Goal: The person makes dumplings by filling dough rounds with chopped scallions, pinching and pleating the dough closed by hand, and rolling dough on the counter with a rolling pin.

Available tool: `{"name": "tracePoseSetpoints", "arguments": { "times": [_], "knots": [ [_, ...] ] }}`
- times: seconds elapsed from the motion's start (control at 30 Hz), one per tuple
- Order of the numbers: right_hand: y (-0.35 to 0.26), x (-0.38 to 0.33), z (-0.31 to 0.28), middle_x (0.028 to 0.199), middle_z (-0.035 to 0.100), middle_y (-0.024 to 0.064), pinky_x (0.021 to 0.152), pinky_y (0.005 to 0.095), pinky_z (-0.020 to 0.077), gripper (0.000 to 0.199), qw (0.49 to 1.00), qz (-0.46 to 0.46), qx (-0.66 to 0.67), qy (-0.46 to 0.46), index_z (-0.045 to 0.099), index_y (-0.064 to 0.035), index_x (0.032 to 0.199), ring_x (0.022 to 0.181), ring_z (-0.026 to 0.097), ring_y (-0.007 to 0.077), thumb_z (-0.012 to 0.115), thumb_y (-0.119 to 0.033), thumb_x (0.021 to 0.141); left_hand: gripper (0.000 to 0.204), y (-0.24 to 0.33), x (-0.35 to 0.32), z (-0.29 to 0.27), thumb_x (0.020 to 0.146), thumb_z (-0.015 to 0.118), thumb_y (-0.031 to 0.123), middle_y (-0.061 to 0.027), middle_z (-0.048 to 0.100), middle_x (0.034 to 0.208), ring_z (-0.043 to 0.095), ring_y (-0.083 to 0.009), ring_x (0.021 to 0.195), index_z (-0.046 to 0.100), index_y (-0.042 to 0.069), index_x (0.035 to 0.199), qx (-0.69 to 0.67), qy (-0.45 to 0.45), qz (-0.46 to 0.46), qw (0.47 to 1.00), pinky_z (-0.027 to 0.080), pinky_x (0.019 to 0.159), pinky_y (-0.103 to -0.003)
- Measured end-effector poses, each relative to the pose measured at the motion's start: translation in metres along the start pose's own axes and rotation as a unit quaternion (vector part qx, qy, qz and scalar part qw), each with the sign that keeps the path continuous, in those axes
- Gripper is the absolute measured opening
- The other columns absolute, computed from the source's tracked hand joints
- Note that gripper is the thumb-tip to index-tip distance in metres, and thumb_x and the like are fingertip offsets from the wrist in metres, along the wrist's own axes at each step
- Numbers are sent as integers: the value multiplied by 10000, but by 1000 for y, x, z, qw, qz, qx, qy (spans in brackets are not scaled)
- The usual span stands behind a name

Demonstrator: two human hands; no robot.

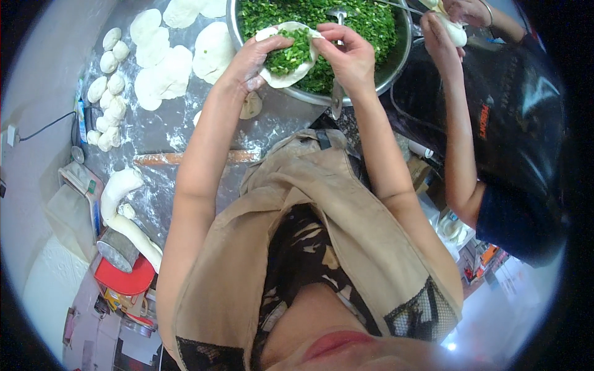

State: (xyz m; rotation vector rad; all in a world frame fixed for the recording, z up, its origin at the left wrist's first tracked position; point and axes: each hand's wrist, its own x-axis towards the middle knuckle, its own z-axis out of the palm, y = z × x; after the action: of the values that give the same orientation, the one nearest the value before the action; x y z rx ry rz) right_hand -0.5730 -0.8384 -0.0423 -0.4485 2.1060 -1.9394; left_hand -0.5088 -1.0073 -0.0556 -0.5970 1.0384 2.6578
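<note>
In the head view, the left hand (pixel 245 67) cups a round white dough wrapper (pixel 283 81), thumb over its chopped green filling (pixel 291 54); the right hand (pixel 354 60) has its grip pinching the wrapper's right edge. The wrapper is above the near-left rim of a wide, silver metal bowl (pixel 309 96). The step seems to be gathering the edge; the next move likely calls for small, even pinches, keeping filling clear.

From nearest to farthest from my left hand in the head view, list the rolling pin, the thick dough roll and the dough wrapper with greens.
From your left hand:
1. Dough wrapper: held in it.
2. Rolling pin: below, partly behind your forearm.
3. Dough roll: farther toward lower left.
</note>
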Motion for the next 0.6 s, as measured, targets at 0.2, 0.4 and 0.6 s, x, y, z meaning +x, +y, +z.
{"name": "tracePoseSetpoints", "arguments": {
  "times": [0.2, 0.4, 0.6],
  "knots": [
    [-10, -3, 3, 933, 659, 84, 725, 229, 493, 151, 998, 56, -37, 22, 642, 23, 844, 833, 611, 110, 704, -85, 758, 230, 8, -4, 5, 788, 630, 48, -77, 663, 926, 660, -162, 794, 617, 14, 1015, 60, 4, 5, 998, 567, 695, -308],
    [-15, 8, -4, 749, 619, 4, 613, 207, 448, 240, 986, 41, -157, -34, 664, 5, 942, 665, 544, 69, 702, -168, 780, 243, 16, 0, 4, 805, 633, 88, -72, 656, 933, 647, -141, 801, 601, 20, 1035, 142, -12, 0, 990, 559, 685, -292],
    [-15, 7, -3, 640, 583, -13, 537, 214, 421, 220, 989, 48, -135, -27, 679, -4, 882, 575, 506, 60, 704, -189, 765, 326, 19, 4, 5, 801, 620, 85, -48, 638, 963, 623, -123, 825, 568, 32, 1118, 216, -29, 12, 976, 550, 717, -301]
  ]
}}
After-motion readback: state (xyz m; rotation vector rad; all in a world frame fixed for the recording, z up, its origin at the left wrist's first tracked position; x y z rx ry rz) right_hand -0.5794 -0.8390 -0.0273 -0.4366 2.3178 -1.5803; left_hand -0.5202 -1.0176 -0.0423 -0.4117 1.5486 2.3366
